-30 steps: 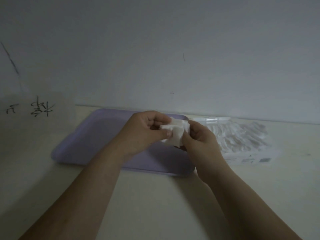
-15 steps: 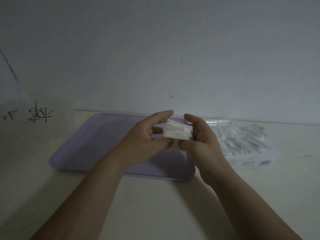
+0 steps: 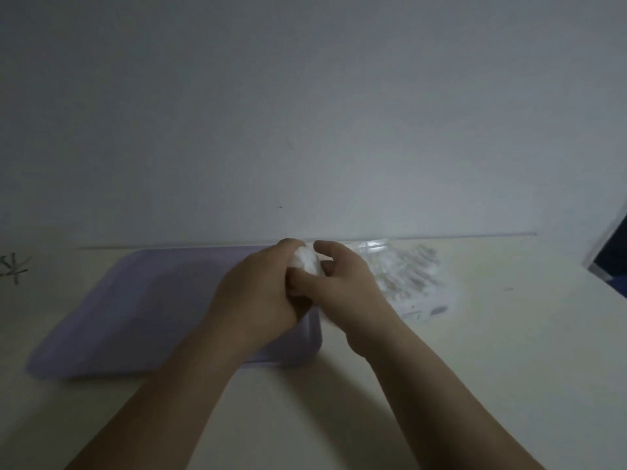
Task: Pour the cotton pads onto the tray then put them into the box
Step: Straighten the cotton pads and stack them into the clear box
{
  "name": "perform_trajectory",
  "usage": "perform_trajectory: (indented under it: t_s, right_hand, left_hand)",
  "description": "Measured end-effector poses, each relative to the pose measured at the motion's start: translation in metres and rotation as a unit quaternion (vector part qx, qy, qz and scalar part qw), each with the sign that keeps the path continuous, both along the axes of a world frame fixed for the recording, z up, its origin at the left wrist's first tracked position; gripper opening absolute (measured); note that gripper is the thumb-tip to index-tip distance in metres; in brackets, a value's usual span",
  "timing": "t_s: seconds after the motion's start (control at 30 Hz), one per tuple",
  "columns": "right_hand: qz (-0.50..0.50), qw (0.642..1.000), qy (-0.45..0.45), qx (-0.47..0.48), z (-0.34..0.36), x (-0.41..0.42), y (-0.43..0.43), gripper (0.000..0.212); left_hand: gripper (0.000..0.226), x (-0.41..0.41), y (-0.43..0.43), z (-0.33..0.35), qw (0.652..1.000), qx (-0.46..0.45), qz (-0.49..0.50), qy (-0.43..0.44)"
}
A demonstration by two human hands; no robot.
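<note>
- both hands meet over the far right corner of the purple tray point(image 3: 135, 300), and we're in close.
- the left hand point(image 3: 258, 293) is curled round a small white bundle of cotton pads point(image 3: 307, 262), fingers wrapped over its left side.
- the right hand point(image 3: 349, 290) pinches the same bundle from the right, thumb tucked against its lower edge, forefinger arched above it.
- we see only the top of the bundle (the rest is buried in fingers), so we cannot tell whether it touches the tray.
- just right of the tray sits the clear box point(image 3: 434, 308), with a blurred heap of pads point(image 3: 407, 269) lying in it.
- tray and box rest on the pale table point(image 3: 475, 385), pushed up to the grey wall point(image 3: 305, 113).
- at the far left edge we catch a black scribble point(image 3: 13, 271).
</note>
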State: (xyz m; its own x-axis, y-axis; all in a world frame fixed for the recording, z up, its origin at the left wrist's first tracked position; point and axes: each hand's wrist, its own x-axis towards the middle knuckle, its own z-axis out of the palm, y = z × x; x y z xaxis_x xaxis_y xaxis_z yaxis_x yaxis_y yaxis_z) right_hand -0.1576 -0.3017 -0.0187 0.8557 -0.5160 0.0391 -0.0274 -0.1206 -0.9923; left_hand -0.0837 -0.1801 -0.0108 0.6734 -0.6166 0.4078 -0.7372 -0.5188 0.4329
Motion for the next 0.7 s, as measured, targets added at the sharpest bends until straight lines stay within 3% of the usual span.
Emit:
perform_trajectory:
  t_s: [0.07, 0.2, 0.27, 0.37, 0.4, 0.57, 0.7]
  right_hand:
    - [-0.007, 1.0, -0.005, 0.022, 0.007, -0.006, -0.01, 0.056]
    - [-0.006, 0.999, -0.006, 0.042, 0.023, -0.025, -0.033, 0.038]
    - [-0.03, 0.999, -0.002, 0.021, 0.032, -0.038, -0.049, 0.032]
    - [-0.094, 0.995, -0.01, -0.015, 0.048, -0.062, -0.084, 0.022]
    - [-0.125, 0.991, -0.015, -0.036, 0.052, -0.071, -0.099, 0.02]
    - [-0.236, 0.962, 0.019, -0.134, 0.048, -0.102, -0.164, 0.036]
    - [-0.181, 0.976, 0.066, -0.101, 0.029, -0.111, -0.174, 0.029]
  left_hand:
    - [0.045, -0.007, -0.009, 0.01, 1.0, -0.016, 0.008, 0.004]
    - [0.043, -0.021, -0.039, 0.027, 0.999, -0.038, -0.013, -0.016]
    - [0.055, -0.026, -0.058, 0.031, 0.998, -0.045, -0.039, 0.008]
    - [0.094, -0.035, -0.087, 0.031, 0.99, -0.023, -0.105, 0.093]
    - [0.092, -0.038, -0.095, 0.03, 0.987, -0.008, -0.119, 0.109]
    - [0.021, -0.046, -0.142, 0.021, 0.982, 0.046, -0.181, 0.034]
    - [0.018, -0.049, -0.175, 0.009, 0.965, 0.099, -0.24, 0.025]
